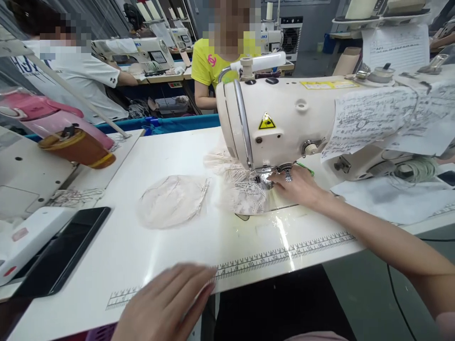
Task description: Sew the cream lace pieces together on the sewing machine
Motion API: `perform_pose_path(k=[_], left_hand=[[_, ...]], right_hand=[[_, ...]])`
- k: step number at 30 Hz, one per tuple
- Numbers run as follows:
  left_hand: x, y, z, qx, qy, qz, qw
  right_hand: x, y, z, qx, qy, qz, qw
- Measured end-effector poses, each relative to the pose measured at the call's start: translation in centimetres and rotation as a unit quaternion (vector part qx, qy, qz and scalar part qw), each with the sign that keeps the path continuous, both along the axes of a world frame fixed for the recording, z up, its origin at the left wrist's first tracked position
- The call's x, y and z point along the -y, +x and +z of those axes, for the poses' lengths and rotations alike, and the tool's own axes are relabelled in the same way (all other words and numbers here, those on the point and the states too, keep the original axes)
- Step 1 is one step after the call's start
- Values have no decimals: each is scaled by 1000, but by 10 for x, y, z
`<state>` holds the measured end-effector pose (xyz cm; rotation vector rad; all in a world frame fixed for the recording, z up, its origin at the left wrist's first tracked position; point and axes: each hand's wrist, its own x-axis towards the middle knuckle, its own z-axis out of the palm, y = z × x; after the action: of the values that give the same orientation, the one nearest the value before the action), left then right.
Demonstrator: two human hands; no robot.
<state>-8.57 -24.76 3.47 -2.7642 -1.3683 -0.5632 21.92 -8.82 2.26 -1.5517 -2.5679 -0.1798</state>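
My right hand (300, 185) reaches under the head of a white sewing machine (284, 113), its fingers bunched beside the metal presser foot (265, 180). What those fingers pinch, if anything, is hidden. Pale lace fabric (247, 194) lies gathered under and left of the foot. A thin green object (304, 167) shows just behind the right hand; I cannot tell whether it is held. My left hand (168, 303), a little blurred, hovers over the table's front edge with fingers stretched out and nothing seen in it. Farther in lies a round sheer pale piece (174, 201).
A ruler strip (273, 258) runs along the front edge of the white table (142, 255). At left are a dark phone (67, 251), a brown cup (78, 147) and a pink bottle (53, 113). White cloth (391, 201) lies right. Two people sit beyond, near other machines.
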Motion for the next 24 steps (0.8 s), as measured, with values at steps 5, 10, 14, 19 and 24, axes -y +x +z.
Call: perform_pose_path(k=[5,10,14,19,24], left_hand=[[-98,73,-3,9,128,-69,989],[-138,94,-34,-18,117,-32,992],[-139,90,-43,-29,139,-36,989],[-140,89,-41,-32,154,-50,986],[-143,91,-40,-10,155,-54,986]], right_hand=[[3,-2,-12,-29,-3,88,996],[8,-3,-20,-5,-33,119,992],[11,-3,-22,5,-50,114,992],[13,0,-25,18,-37,113,993],[14,4,-31,4,122,156,980]])
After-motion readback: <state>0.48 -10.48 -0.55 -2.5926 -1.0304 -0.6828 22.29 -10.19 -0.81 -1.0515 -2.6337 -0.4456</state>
